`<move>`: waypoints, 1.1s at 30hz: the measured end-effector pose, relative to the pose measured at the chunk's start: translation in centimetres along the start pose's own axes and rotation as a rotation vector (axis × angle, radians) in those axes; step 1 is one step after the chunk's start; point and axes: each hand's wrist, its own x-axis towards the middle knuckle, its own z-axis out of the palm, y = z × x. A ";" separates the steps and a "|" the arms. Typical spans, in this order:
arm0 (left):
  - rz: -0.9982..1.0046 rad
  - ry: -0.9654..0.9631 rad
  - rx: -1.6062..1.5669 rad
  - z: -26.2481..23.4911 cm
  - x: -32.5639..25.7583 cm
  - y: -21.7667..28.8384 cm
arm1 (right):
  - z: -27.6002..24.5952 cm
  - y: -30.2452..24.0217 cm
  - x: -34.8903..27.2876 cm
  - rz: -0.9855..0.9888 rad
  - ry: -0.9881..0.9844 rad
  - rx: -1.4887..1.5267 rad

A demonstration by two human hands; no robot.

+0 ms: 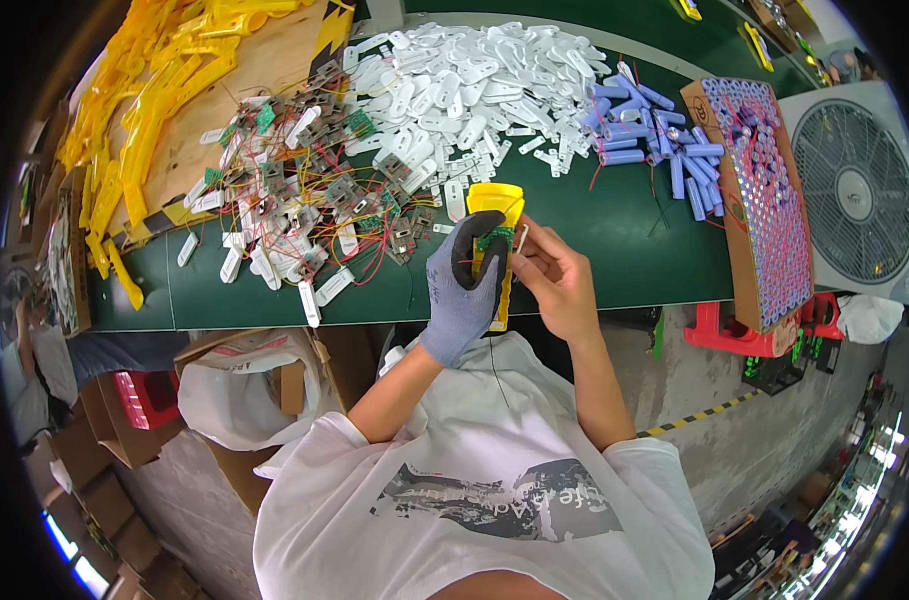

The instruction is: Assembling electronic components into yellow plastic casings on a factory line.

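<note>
My left hand (461, 300), in a grey-blue glove with black fingers, is closed around a yellow plastic housing (496, 196) held over the table's front edge. A small green circuit board (493, 238) shows at the housing, between the gloved thumb and fingers. My bare right hand (564, 284) is at the housing's right side, thumb and fingers pinching a small whitish strip (522, 238). Whether that strip is joined to the housing I cannot tell. Below the housing a thin dark wire (496, 372) hangs down in front of the white shirt.
Wired circuit boards (319, 195) lie tangled at the left, yellow housings (169, 90) beyond. White plastic pieces (474, 85) are heaped at the back. Loose blue-violet cylindrical cells (624, 130) lie at the right, beside a cardboard box (739, 240) of cells and a fan (854, 190).
</note>
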 end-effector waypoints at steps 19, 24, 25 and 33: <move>0.173 0.018 0.270 0.5 0.2 -0.4 | 1.3 -0.3 -0.8 -0.337 0.068 -0.574; 0.118 0.117 0.213 0.9 -0.3 -0.9 | 1.8 -0.8 -0.8 -0.193 0.112 -0.559; 0.135 0.117 0.199 0.9 -0.2 -1.0 | 1.7 -0.5 -0.4 -0.171 0.127 -0.499; 0.113 0.087 0.197 1.2 0.5 -1.0 | 1.2 0.0 0.0 -0.255 0.145 -0.489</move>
